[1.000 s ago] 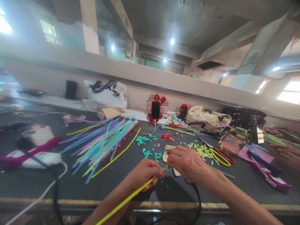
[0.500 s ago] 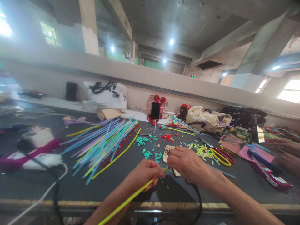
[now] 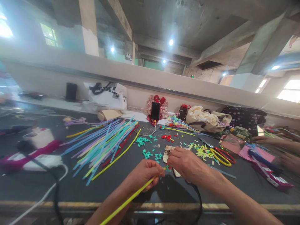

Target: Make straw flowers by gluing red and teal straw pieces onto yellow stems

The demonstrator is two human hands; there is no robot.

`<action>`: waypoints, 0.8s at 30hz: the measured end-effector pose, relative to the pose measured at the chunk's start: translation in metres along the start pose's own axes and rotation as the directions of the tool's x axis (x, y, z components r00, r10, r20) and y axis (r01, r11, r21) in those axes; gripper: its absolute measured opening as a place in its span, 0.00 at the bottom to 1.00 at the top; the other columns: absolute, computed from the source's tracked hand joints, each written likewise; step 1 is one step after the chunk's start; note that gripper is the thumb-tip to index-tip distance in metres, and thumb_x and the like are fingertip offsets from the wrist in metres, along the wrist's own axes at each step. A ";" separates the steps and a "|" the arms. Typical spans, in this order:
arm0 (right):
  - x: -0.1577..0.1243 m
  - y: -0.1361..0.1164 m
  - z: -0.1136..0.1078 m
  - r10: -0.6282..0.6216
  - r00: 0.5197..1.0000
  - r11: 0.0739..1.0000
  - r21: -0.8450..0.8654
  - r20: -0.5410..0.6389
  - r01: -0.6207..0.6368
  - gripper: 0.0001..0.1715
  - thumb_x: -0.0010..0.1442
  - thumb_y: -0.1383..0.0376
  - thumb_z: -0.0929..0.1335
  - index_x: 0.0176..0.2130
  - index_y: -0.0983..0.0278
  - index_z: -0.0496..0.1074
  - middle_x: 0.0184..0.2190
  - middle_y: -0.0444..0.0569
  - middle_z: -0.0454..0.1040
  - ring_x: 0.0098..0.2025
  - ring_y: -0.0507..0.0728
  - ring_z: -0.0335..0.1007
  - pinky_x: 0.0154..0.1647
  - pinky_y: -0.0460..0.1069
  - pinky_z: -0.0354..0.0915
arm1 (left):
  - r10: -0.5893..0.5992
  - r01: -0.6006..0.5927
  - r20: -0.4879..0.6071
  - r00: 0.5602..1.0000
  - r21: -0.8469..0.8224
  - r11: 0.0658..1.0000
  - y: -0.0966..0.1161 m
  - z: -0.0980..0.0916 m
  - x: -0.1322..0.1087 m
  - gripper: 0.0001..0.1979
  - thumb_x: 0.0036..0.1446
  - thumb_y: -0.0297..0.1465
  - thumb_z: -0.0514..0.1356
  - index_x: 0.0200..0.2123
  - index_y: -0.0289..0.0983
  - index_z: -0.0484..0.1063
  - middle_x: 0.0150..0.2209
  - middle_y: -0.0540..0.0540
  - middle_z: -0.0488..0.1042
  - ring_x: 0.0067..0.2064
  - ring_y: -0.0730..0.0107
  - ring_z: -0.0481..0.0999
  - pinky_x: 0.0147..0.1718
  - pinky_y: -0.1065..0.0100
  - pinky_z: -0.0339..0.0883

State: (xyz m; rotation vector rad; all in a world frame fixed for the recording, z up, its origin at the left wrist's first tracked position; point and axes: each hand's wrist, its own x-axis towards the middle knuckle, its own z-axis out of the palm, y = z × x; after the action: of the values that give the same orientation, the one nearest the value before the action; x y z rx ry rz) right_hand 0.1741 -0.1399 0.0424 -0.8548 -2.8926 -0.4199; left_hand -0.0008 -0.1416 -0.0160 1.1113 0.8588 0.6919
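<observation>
My left hand (image 3: 147, 173) is closed around a long thin yellow stick (image 3: 127, 204), whose near end runs down past my forearm. Its far tip pokes out between thumb and fingers, where small bits of teal and red show. Close by on the right, my right hand (image 3: 184, 163) has its fingers bent together over a beige-covered pad (image 3: 167, 153) with a black cord. What those fingertips pinch is hidden. Beyond my hands lie small cut teal pieces (image 3: 147, 154), red pieces (image 3: 167, 137) and yellow pieces (image 3: 203, 151).
A bundle of coloured sticks (image 3: 105, 145) spreads to the left. Scissors (image 3: 220, 154) with yellow and red handles lie right, near a blue-handled tool (image 3: 264, 161). A phone (image 3: 155, 111) stands at the back. Another person's hand (image 3: 269, 141) is at far right.
My two hands and the yellow stick stay almost where they were. At far right the other person's hand has shifted left.
</observation>
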 end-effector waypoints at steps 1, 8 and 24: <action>0.000 -0.001 -0.001 0.008 1.000 1.000 0.005 -0.003 -0.008 0.11 0.59 0.73 0.58 0.30 0.66 0.67 0.28 0.48 0.68 0.31 0.54 0.58 0.33 0.48 0.57 | -0.002 0.002 0.000 1.000 -0.002 1.000 0.000 0.000 0.000 0.07 0.43 0.31 0.57 0.19 0.33 0.68 0.08 0.57 0.61 0.07 0.84 0.52 0.06 0.79 0.39; -0.010 0.003 -0.007 0.060 0.992 0.988 0.147 -0.113 -0.043 0.11 0.58 0.70 0.61 0.41 0.65 0.68 0.37 0.51 0.71 0.38 0.55 0.65 0.36 0.48 0.63 | 0.068 -0.071 -0.062 0.996 -0.041 0.997 0.002 0.003 -0.003 0.09 0.43 0.35 0.58 0.20 0.33 0.68 0.09 0.57 0.62 0.07 0.85 0.52 0.07 0.78 0.38; 0.015 -0.039 0.026 0.692 0.667 0.490 0.858 -0.275 -0.155 0.10 0.54 0.66 0.64 0.37 0.61 0.71 0.32 0.47 0.74 0.34 0.55 0.69 0.32 0.47 0.65 | 0.249 -0.302 -0.175 0.953 -0.460 0.835 0.005 -0.001 -0.009 0.10 0.35 0.33 0.67 0.20 0.34 0.71 0.17 0.53 0.69 0.19 0.81 0.64 0.20 0.78 0.55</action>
State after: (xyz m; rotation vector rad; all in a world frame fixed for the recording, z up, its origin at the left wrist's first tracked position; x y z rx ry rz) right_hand 0.1405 -0.1558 0.0106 -0.9992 -1.7820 0.5422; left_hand -0.0070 -0.1474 -0.0094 0.7499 0.5678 1.1493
